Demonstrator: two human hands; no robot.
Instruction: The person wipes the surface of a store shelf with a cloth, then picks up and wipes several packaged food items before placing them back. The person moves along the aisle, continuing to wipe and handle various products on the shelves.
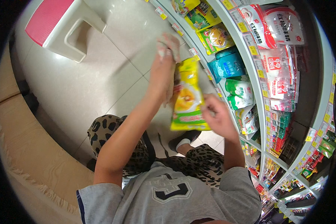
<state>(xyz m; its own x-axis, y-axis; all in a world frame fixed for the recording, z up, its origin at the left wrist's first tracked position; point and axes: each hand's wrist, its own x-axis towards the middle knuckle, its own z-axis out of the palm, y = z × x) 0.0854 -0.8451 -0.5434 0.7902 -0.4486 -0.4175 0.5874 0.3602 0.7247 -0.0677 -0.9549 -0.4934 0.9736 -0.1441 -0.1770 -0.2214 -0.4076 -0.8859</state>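
A yellow and green plastic seasoning packet (187, 98), blurred by movement, is in the middle of the view, above the floor and in front of the shelves. My right hand (219, 117) grips its lower right edge between thumb and fingers. Up and to the left, my left hand (166, 57) is closed on a pale, crumpled cloth (172, 46). Part of this cloth seems to hang down behind the left wrist, along the packet's left side. Blur hides the exact finger positions of my left hand.
Store shelves (256, 70) curve along the right, with yellow packets (215, 37), teal bags (226, 65), green-white bags (239, 92) and white bags (284, 25) behind price tags. A white stool (72, 30) with a pink top stands upper left. A wooden surface (44, 148) lies at left.
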